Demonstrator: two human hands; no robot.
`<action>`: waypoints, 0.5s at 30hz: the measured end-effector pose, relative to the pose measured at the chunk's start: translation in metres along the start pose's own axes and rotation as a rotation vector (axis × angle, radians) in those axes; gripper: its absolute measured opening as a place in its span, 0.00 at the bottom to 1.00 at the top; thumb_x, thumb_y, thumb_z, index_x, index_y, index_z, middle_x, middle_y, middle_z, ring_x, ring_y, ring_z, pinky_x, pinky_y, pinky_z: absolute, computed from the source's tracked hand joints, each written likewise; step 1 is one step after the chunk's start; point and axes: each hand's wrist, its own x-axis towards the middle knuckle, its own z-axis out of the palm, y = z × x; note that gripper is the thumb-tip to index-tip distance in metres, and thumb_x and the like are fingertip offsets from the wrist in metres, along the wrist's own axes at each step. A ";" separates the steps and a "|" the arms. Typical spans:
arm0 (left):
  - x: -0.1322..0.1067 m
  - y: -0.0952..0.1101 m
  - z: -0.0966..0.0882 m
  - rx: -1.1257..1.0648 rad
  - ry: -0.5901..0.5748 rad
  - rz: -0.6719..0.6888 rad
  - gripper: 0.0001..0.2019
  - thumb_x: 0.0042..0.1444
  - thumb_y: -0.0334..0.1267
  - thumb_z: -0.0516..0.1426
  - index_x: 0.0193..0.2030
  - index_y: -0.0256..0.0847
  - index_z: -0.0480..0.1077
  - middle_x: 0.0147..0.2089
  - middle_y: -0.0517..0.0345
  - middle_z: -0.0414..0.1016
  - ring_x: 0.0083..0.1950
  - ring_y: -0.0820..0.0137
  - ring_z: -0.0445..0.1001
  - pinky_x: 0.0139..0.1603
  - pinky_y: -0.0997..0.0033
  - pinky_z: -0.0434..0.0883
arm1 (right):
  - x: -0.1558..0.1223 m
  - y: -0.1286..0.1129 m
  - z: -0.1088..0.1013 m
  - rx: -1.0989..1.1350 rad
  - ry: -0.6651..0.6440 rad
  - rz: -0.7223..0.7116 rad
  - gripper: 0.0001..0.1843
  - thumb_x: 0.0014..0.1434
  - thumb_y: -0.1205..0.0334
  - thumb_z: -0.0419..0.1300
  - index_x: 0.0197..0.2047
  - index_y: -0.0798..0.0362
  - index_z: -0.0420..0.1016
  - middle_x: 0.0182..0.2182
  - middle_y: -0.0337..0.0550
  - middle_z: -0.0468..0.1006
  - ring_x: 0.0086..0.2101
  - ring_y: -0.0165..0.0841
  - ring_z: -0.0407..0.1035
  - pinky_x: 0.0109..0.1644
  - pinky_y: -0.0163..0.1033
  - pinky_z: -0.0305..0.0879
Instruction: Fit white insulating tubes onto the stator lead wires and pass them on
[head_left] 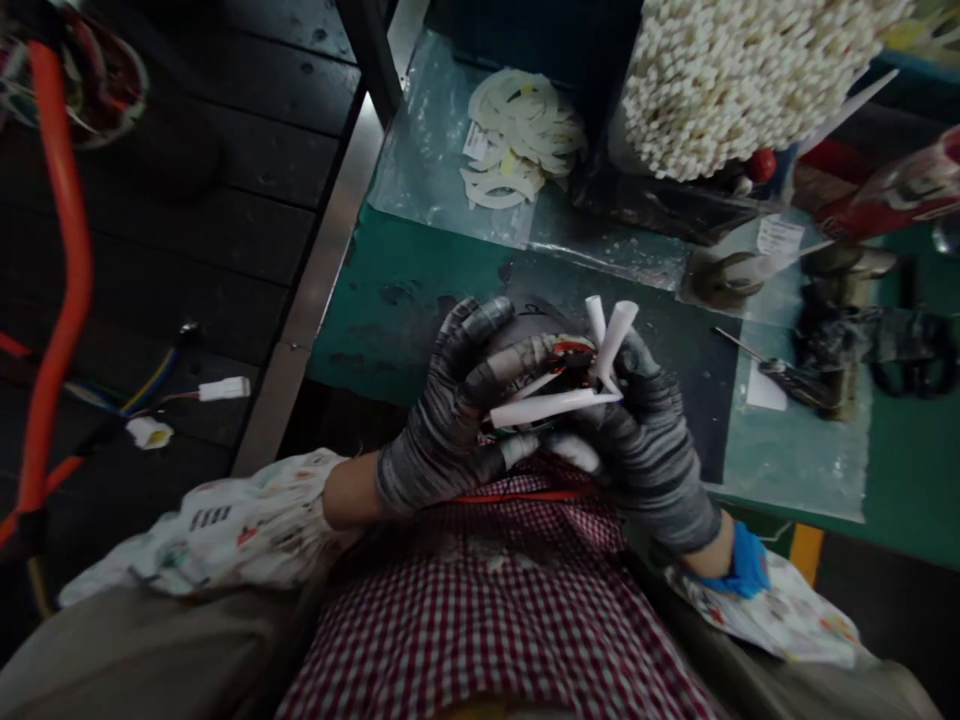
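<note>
Close to my body, both gloved hands hold a round part that looks like a motor stator point(576, 356), with copper-coloured and red wire showing at its opening. My left hand point(442, 430) curls round its left side, fingers over the top and thumb below. On the other side my right hand point(652, 435) closes round its right edge, partly hidden behind the white tubes. One white sleeve tube point(541, 408) lies across the opening towards the left. Another white tube point(616, 335) sticks up, with a thinner one beside it. Much of the stator is covered by my fingers.
The green bench point(390, 300) carries a pile of pale ring-shaped pieces point(517, 140) on plastic film. A box of many thin white tubes point(750, 80) stands behind. Right lie a screwdriver point(795, 380) and dark tools. An orange cable point(67, 230) and white connectors point(223, 388) are left.
</note>
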 end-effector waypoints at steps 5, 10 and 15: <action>0.017 0.007 -0.002 0.018 -0.051 -0.004 0.26 0.76 0.49 0.54 0.77 0.49 0.61 0.80 0.48 0.62 0.85 0.52 0.56 0.88 0.37 0.53 | 0.019 0.003 -0.023 -0.026 -0.063 -0.142 0.34 0.65 0.60 0.73 0.70 0.28 0.74 0.77 0.37 0.66 0.73 0.52 0.66 0.76 0.68 0.67; 0.021 0.007 0.000 0.003 -0.047 0.044 0.27 0.77 0.53 0.51 0.77 0.48 0.63 0.78 0.53 0.68 0.85 0.51 0.57 0.88 0.35 0.51 | 0.033 0.010 -0.029 -0.027 -0.186 -0.312 0.23 0.66 0.59 0.71 0.63 0.33 0.83 0.79 0.34 0.61 0.75 0.56 0.61 0.75 0.66 0.70; 0.024 0.009 -0.002 0.008 -0.093 0.037 0.28 0.76 0.50 0.52 0.78 0.43 0.60 0.78 0.49 0.66 0.85 0.49 0.55 0.87 0.32 0.50 | 0.024 0.015 -0.028 -0.189 -0.173 -0.289 0.26 0.65 0.56 0.72 0.65 0.30 0.81 0.78 0.35 0.63 0.74 0.61 0.61 0.75 0.74 0.65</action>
